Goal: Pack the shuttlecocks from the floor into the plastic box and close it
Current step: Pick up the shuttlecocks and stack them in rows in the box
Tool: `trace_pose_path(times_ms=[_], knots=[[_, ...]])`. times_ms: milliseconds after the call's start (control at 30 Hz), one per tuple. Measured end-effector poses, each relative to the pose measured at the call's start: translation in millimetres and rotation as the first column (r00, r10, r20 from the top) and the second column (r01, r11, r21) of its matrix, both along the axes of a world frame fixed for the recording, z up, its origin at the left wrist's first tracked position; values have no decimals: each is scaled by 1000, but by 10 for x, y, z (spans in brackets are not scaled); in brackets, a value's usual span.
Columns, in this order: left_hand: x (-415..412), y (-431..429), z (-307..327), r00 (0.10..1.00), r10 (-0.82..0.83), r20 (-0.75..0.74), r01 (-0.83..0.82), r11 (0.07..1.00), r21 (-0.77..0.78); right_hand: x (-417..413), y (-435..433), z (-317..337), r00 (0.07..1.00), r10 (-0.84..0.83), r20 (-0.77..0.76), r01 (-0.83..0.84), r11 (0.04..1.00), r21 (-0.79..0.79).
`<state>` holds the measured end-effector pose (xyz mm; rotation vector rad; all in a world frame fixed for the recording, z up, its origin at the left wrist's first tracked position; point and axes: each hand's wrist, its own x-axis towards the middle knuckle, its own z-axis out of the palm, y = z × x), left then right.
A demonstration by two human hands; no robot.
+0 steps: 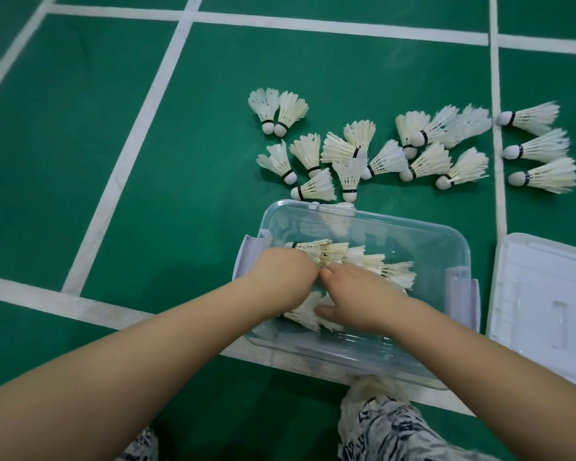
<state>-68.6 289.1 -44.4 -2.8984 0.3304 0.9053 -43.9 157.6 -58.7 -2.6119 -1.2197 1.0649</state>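
Both hands are down in the plastic box point(413, 227) right now, and we can see them touching in the middle of it. Our left hand point(285, 274) sits knuckles up, fingers bent down out of sight among the feathers, so we cannot tell whether it grips anything. Our right hand point(356, 294) is pressed up beside it. Its thumb point(325, 311) lies on the feathers of a nearer shuttlecock, and the rest of its fingers are hidden, so its grip is unclear too.

Inside the box, a row of packed shuttlecocks point(393, 272) lies on its side, overlapping, running from the far left corner towards the right wall. More feathers show under our wrists.

The box is clear, open on top, and rests on the green floor point(113, 94) with its near edge over a white court line point(90, 311). Pale latch flaps hang at its left end point(250, 251) and right end point(459, 294). The lid point(546, 294) lies flat on the floor just beside the box on the right.

Beyond the box, the loose shuttlecocks point(346, 174) are still scattered on the floor, most in a tangled cluster. A pair point(280, 109) lies at the far left, and three point(539, 146) lie past the white line on the right. Patterned trousers point(389, 430) show at the bottom edge.
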Motion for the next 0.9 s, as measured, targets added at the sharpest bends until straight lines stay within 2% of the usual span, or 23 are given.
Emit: trace_pose_path(times_ms=[100, 233, 367, 467, 733, 900], knots=[[135, 37, 217, 997, 76, 17, -75, 995, -62, 127, 70, 251, 997, -47, 54, 44, 997, 61], [285, 104, 478, 974, 179, 137, -151, 969, -194, 330, 71, 594, 981, -101, 163, 74, 984, 163], [376, 194, 609, 921, 283, 268, -205, 937, -284, 523, 83, 806, 953, -228, 198, 167, 945, 281], [394, 269, 552, 866, 358, 349, -246, 913, -326, 691, 138, 796, 936, -250, 248, 164, 933, 320], [629, 374, 251, 783, 482, 393, -346, 862, -370, 1136, 545, 251, 942, -143, 304, 74, 971, 228], [873, 404, 72, 791, 507, 342, -386, 848, -364, 1456, 637, -58, 954, -114, 277, 78, 987, 138]])
